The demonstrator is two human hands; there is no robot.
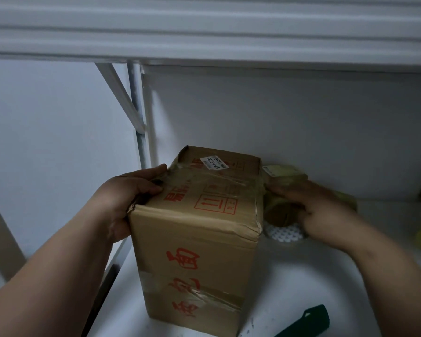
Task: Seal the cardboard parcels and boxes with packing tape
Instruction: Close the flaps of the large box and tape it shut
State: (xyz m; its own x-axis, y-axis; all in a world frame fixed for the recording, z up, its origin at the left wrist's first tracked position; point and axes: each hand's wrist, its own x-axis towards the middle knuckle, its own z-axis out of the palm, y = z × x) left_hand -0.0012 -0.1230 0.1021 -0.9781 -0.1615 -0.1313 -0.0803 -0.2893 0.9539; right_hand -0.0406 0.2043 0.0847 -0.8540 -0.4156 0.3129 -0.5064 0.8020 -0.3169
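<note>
The box (199, 222) is stood on the shelf (314, 288) and is steadied by the left hand (129, 190), thumb and fingers curled over its top edge. Beside it, the tape roll (283, 215) is gripped by the right hand (319, 210). The stretched tape may wrinkle or tear if the box is let slip.

A tall brown cardboard box (199, 229) with red printing stands upright, clear tape across its top, just beside a brownish packing-tape roll (281, 210) at its right.
</note>
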